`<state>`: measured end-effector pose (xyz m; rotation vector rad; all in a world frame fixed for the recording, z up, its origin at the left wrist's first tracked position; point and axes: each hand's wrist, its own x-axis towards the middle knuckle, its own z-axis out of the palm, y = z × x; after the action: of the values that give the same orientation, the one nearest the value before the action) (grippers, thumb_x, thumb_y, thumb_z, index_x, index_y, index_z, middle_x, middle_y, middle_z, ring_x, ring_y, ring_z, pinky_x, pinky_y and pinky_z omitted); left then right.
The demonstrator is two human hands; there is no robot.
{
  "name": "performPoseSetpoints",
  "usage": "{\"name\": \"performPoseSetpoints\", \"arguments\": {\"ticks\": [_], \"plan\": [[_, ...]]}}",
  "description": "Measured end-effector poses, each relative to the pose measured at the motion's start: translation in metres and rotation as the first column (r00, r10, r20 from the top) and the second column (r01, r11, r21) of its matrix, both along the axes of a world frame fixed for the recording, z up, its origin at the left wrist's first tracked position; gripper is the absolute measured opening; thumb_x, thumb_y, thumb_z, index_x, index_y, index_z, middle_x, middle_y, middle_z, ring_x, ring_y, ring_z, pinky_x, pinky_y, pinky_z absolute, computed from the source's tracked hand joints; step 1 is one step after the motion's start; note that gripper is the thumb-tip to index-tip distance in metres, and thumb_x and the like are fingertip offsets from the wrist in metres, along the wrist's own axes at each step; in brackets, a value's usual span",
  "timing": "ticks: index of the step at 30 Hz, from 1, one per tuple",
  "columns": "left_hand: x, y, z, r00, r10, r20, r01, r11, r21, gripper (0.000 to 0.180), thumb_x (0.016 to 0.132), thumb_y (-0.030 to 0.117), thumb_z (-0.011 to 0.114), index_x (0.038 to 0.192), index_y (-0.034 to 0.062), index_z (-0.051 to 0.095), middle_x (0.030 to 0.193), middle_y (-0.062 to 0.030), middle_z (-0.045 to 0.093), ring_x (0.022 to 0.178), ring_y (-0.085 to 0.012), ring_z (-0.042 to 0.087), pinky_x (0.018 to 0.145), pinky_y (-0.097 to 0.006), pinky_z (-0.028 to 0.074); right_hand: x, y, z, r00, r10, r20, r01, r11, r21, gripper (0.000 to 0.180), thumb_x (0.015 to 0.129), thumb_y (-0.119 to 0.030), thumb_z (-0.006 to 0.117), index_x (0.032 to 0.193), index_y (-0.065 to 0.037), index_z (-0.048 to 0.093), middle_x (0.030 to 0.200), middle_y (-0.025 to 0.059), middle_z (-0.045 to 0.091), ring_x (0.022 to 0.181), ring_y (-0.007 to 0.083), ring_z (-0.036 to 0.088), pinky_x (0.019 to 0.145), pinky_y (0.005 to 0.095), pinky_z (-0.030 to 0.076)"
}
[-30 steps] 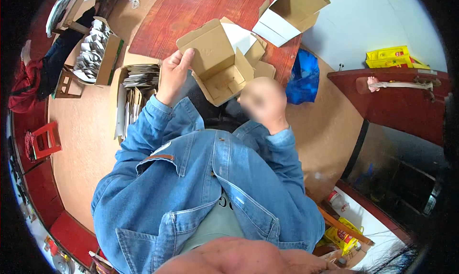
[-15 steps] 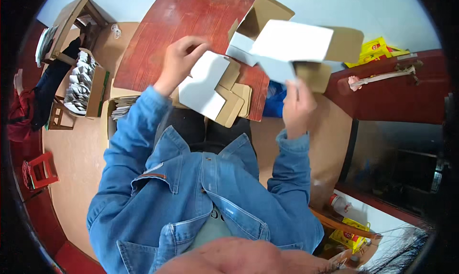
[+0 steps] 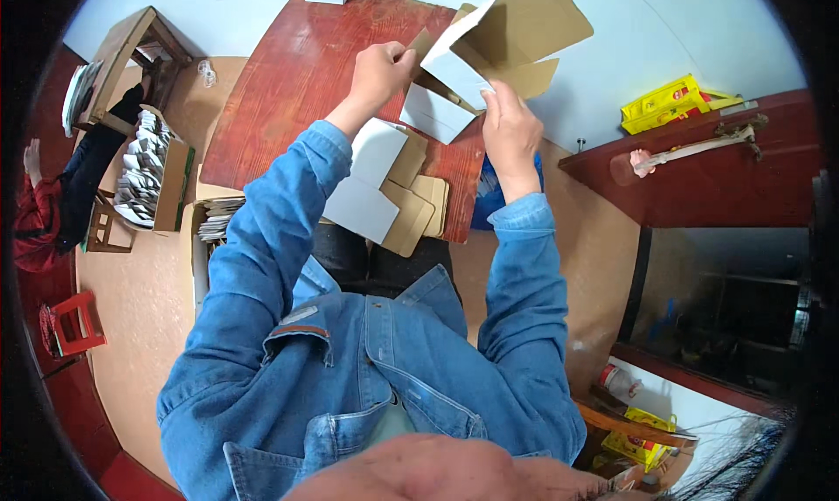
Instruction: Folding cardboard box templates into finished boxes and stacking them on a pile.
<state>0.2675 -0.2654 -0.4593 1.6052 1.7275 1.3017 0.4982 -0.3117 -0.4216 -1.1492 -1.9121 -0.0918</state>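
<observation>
One open white-and-brown carton (image 3: 516, 33) tilts just beyond the right hand (image 3: 512, 134), pinched at its near edge, likely leaving its flaps free. The left hand (image 3: 381, 74) curls beside a brown flap (image 3: 420, 50); whether it grips, I cannot tell. Flattened cartons (image 3: 363, 205) lie below that hand.

At one o'clock, the open box (image 3: 494, 39) is white outside, brown inside. The tabletop (image 3: 293, 86) shows red wood grain at eleven o'clock; the jacket (image 3: 350, 361) is blue

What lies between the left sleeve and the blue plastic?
Flat white and brown cartons, then a narrow strip of red tabletop, seen in the head view.
</observation>
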Motion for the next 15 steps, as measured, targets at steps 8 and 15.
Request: {"name": "performPoseSetpoints", "arguments": {"ticks": [8,15], "plan": [[0.004,-0.006,0.0,0.994,-0.019,0.112,0.025,0.998,-0.052,0.033,0.092,0.03,0.064,0.085,0.0001,0.076,0.067,-0.0128,0.072,0.064,-0.0218,0.072,0.066,-0.036,0.056,-0.006,0.0,0.009,0.952,-0.022,0.304,0.043,0.997,-0.062,0.006,0.096,-0.016,0.064,0.101,-0.013,0.066,0.093,0.0107,0.073,0.077,0.0363,0.07,0.064,0.0475,0.056],[0.003,-0.005,-0.004,0.989,-0.041,0.142,0.046,0.998,-0.032,0.033,0.095,0.028,0.064,0.086,-0.0009,0.076,0.068,-0.0097,0.073,0.064,-0.016,0.073,0.066,-0.031,0.058,-0.003,0.006,0.014,0.94,0.027,0.341,0.016,0.992,-0.122,0.013,0.098,-0.026,0.064,0.106,-0.016,0.067,0.092,0.0121,0.072,0.078,0.0386,0.068,0.064,0.0498,0.053]]}}
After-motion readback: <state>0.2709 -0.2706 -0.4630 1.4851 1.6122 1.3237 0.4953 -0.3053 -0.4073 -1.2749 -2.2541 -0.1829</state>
